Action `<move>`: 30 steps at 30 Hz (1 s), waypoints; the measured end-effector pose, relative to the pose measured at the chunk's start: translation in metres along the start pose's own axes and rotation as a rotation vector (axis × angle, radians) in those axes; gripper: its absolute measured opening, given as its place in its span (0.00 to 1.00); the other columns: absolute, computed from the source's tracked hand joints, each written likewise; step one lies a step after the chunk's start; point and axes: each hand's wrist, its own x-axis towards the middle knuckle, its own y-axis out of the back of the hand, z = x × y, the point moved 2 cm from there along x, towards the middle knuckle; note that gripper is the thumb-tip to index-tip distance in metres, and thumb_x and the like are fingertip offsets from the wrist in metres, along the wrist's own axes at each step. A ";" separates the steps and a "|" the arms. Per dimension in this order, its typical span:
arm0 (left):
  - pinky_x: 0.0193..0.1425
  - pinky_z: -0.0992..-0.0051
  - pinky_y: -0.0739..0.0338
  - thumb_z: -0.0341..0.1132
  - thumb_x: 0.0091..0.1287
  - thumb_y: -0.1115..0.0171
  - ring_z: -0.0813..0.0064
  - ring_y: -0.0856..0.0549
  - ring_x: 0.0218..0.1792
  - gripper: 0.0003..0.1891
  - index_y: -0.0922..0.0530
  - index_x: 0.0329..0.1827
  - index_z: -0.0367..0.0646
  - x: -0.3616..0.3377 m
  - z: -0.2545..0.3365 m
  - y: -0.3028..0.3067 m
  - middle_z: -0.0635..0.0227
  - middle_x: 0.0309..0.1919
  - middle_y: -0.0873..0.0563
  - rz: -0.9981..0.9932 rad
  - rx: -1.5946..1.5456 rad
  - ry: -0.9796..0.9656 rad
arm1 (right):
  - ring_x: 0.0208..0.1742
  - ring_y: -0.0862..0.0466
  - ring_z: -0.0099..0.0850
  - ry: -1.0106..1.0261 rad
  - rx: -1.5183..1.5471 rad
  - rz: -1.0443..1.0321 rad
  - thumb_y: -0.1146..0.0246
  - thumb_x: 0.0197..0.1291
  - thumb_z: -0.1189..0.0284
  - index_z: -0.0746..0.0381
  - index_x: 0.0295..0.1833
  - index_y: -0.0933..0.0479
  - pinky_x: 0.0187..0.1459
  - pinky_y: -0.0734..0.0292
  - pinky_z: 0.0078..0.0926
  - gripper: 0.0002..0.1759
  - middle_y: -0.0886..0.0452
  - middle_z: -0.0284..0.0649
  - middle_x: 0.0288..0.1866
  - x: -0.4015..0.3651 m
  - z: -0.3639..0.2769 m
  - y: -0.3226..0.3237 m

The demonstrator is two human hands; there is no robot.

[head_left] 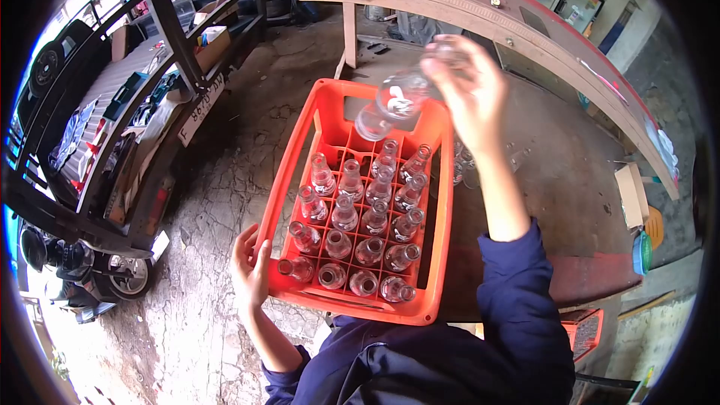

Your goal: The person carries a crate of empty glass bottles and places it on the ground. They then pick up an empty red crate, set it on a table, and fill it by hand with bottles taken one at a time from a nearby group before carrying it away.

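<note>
An orange-red plastic crate [298, 157] stands in front of me, divided into square compartments. Several clear glass bottles [344, 212] stand upright in it, while the row farthest from me has vacant compartments. My right hand [469, 82] is closed around the neck of another clear bottle [401, 97] with white lettering. That bottle hangs tilted above the far end of the crate, its base toward the left, slightly blurred. At the crate's near left side, my left hand [253, 264] holds the rim, thumb along the edge.
A long wooden table [420, 1] curves across the back and right. More glass bottles [466, 161] stand right of the crate, partly behind my forearm. A truck bed [112, 97] and a motorcycle wheel [124, 274] are at left. Another red crate [583, 330] sits at lower right.
</note>
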 end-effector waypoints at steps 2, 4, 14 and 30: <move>0.35 0.81 0.27 0.35 0.61 0.42 0.81 0.22 0.32 0.20 0.32 0.55 0.39 -0.001 0.002 0.000 0.60 0.41 0.20 0.000 0.015 0.000 | 0.33 0.20 0.22 -0.065 -0.033 -0.130 0.33 0.48 0.73 0.68 0.44 0.27 0.34 0.20 0.20 0.18 0.21 0.40 0.37 0.000 0.024 -0.027; 0.35 0.81 0.27 0.35 0.61 0.42 0.81 0.22 0.33 0.20 0.32 0.55 0.38 0.000 0.002 0.000 0.60 0.41 0.20 -0.002 0.010 -0.012 | 0.32 0.18 0.25 -0.079 -0.122 -0.216 0.32 0.47 0.69 0.65 0.43 0.26 0.34 0.20 0.21 0.19 0.19 0.40 0.35 -0.007 0.054 -0.047; 0.39 0.81 0.28 0.37 0.61 0.43 0.80 0.22 0.37 0.22 0.33 0.56 0.36 -0.001 0.004 0.000 0.59 0.43 0.20 -0.019 0.013 0.016 | 0.32 0.17 0.29 -0.166 -0.202 -0.412 0.33 0.46 0.71 0.66 0.38 0.27 0.34 0.23 0.23 0.15 0.19 0.42 0.30 -0.047 0.101 -0.071; 0.45 0.81 0.30 0.32 0.62 0.44 0.78 0.23 0.41 0.19 0.33 0.55 0.36 0.002 -0.005 0.000 0.60 0.40 0.20 -0.025 -0.048 0.019 | 0.41 0.20 0.42 -0.272 -0.588 -0.703 0.34 0.45 0.69 0.64 0.42 0.24 0.44 0.26 0.33 0.17 0.21 0.49 0.40 -0.069 0.113 -0.058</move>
